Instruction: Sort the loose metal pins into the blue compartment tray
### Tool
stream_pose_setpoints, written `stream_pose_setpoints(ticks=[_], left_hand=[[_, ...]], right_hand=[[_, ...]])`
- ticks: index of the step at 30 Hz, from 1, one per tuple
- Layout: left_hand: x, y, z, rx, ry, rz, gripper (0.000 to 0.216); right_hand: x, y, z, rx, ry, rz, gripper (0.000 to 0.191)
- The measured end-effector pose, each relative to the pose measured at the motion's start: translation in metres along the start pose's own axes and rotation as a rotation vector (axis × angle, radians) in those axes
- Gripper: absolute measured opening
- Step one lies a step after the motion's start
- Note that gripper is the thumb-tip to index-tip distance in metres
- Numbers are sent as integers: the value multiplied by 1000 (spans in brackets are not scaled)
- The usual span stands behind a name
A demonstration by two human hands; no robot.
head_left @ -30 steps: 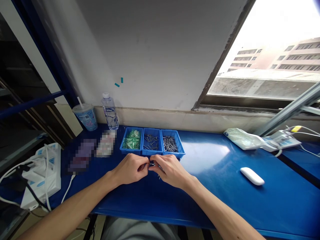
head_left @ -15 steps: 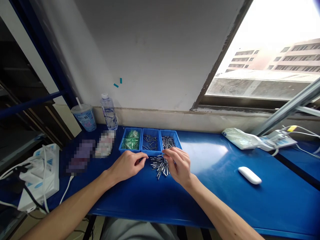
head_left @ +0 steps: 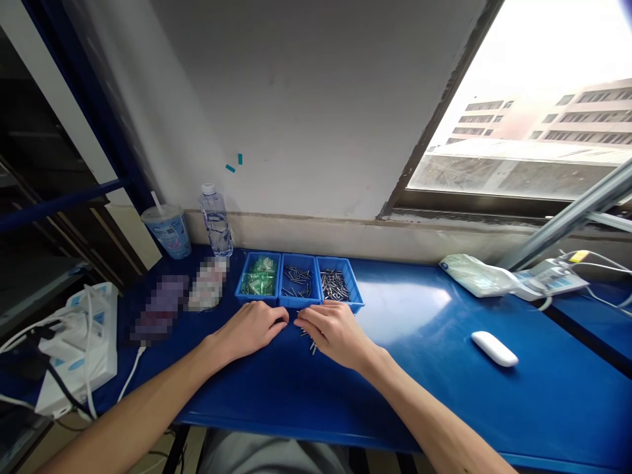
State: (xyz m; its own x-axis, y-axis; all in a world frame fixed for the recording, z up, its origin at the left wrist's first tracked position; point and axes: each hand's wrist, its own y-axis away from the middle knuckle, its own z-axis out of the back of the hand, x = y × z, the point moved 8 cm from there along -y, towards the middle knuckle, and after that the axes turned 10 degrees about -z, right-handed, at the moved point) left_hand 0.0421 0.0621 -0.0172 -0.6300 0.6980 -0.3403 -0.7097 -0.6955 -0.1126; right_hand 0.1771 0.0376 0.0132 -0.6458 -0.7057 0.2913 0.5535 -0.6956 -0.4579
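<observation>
My left hand (head_left: 253, 329) rests at the front of the bins with thumb and fingertips pinched; whatever is between them is too small or hidden to make out. My right hand (head_left: 332, 332) lies over a loose pile of thin metal pins (head_left: 313, 346), hiding most of it. Its fingers are bent and pressed together, tips close to the left hand; what they hold is hidden. Just behind the hands stand three joined blue bins. The middle bin (head_left: 301, 303) has a thin scatter of pins, the right bin (head_left: 359, 303) a thicker heap, the left bin (head_left: 257, 299) green-tinted packets.
On the blue table (head_left: 415, 368) lie a white oval case (head_left: 494, 348) and a soft pack (head_left: 476, 275) at right. A water bottle (head_left: 216, 224) and a lidded cup (head_left: 168, 232) stand back left. Power strips with cables (head_left: 91, 349) lie at far left and far right.
My right hand has moved left and down from the right bin's front edge, now covering most of the pin pile near the left hand. My left hand has hardly moved.
</observation>
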Motion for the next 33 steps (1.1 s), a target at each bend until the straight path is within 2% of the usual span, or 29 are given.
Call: stream_pose_setpoints(ticks=[3,7,17,24,29,33], left_hand=[[-2,0,-1,8,-27,-37,22],[-6,0,1,20,-84,-87,20],[-7,-2,-4,-17,-115,-160,19],[-6,4,20,-114,-19,-125,27],[0,6,19,25,-27,-61,22],[0,6,15,58,-24,-32,23]], right_hand=[[6,1,-7,61,-27,45,50],[3,1,-10,84,-35,30,50],[8,1,-5,55,-41,67,48],[4,2,-2,41,-34,65,46],[3,3,-4,47,-32,54,43],[2,3,-7,82,-12,42,44]])
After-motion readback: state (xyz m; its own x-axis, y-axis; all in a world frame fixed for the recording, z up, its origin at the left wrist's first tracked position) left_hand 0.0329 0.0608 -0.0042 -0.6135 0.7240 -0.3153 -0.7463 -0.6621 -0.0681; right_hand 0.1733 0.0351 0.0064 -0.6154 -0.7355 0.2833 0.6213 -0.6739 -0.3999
